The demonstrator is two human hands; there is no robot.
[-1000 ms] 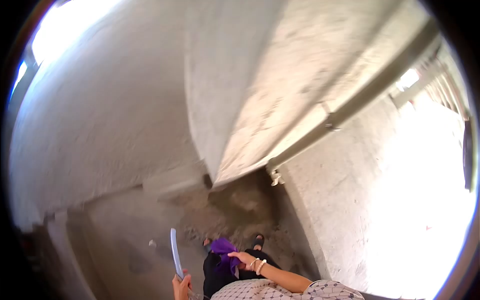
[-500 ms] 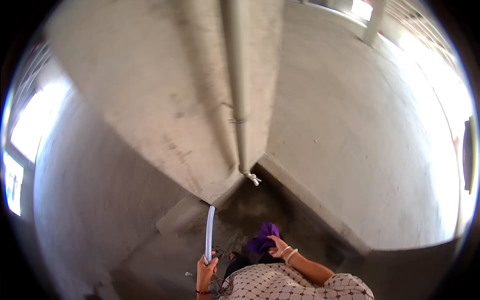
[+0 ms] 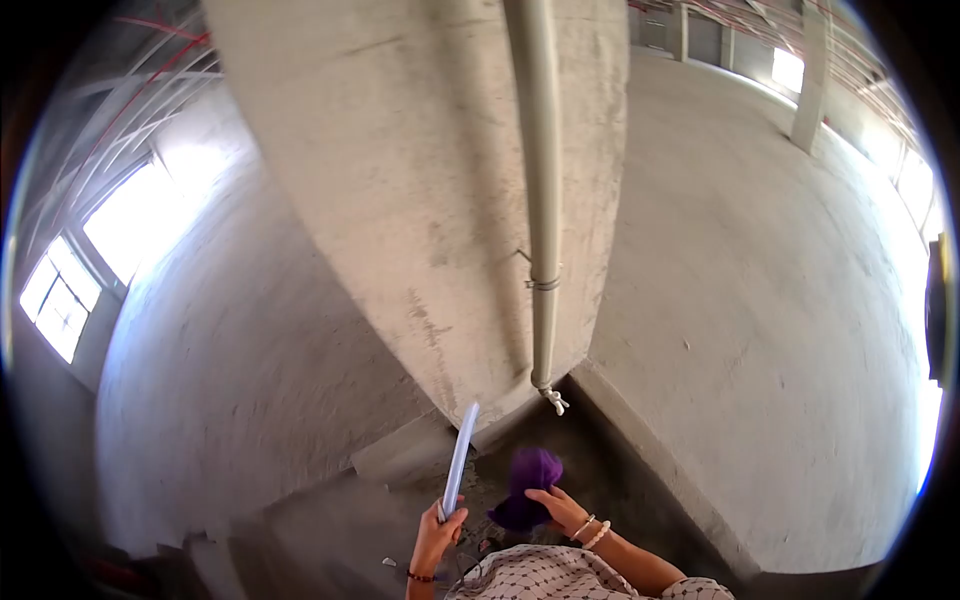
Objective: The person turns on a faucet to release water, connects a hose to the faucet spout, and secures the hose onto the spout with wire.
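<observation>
My left hand [image 3: 440, 532], with a dark bead bracelet at the wrist, is wrapped round the lower end of a long pale translucent strip [image 3: 460, 458] that points up, slightly tilted right. A bunched purple cloth [image 3: 527, 488] hangs from my right hand [image 3: 561, 507], whose fingers pinch its right side. Two light bracelets circle that wrist. Just above the cloth, a white tap [image 3: 555, 401] sits at the lower end of a vertical pipe [image 3: 545, 220].
The pipe runs down a concrete column [image 3: 420, 200] ahead. A low concrete curb [image 3: 660, 460] slants down to the right, and another ledge [image 3: 405, 452] lies left. Wide concrete walls stand on both sides, with bright windows [image 3: 62, 298] at the far left.
The view has swung so that the column and pipe stand upright ahead. Both hands have come up, still holding the strip and the cloth, and the cloth is nearer the tap.
</observation>
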